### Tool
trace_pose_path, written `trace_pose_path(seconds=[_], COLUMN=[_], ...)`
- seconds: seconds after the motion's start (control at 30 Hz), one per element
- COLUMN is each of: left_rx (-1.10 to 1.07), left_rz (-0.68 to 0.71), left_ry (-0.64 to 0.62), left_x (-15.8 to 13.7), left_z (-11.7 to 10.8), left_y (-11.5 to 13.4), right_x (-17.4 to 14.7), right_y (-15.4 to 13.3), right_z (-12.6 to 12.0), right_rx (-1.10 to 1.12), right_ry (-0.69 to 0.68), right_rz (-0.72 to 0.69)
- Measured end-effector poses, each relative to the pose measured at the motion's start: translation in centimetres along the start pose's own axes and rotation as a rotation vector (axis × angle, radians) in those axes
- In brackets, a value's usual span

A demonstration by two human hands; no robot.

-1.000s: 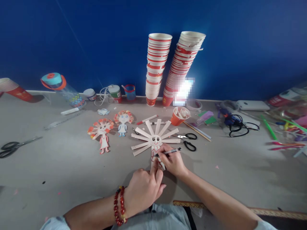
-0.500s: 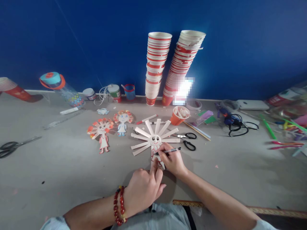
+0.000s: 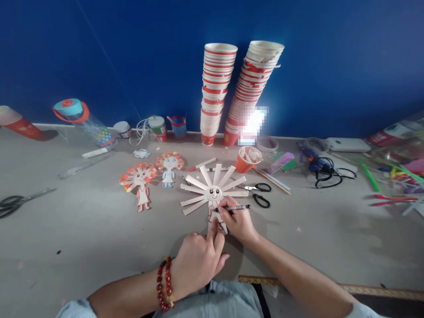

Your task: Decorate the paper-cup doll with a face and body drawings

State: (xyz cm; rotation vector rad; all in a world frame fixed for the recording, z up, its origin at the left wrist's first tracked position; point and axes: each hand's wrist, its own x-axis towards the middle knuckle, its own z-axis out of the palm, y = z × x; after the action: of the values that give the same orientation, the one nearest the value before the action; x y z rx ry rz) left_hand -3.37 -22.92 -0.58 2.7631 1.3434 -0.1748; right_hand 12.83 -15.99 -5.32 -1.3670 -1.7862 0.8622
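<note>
Grey pen (image 3: 240, 207) in closed right grip (image 3: 239, 224)

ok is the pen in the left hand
No, the right hand holds the pen, while the left hand rests on a paper doll.

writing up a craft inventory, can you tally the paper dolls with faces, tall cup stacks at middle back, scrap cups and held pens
Paper dolls: 3 (left doll, middle doll, right doll)
Tall cup stacks: 2 (left stack, right stack)
Scrap cup: 1
Held pen: 1
Total: 7
</note>
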Motion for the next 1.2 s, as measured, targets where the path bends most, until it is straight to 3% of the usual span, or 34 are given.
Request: trace_pose_path(seconds=[0.73,1.2], left_rx=[0.005,-0.184], left_rz=[0.006,0.088], left_ry=[0.027,0.22], left_x=[-0.1,0.1], left_z=[0.2,-0.2], left_y=[0.0,-2.3], right_x=[0.1,0.2], right_y=[-0.4,-0.3], right_z=[-0.2,-0.2], right_rx=[-0.025,-0.029], right_ry=[-0.003,-0.013], right_rz=[-0.034,-0.035])
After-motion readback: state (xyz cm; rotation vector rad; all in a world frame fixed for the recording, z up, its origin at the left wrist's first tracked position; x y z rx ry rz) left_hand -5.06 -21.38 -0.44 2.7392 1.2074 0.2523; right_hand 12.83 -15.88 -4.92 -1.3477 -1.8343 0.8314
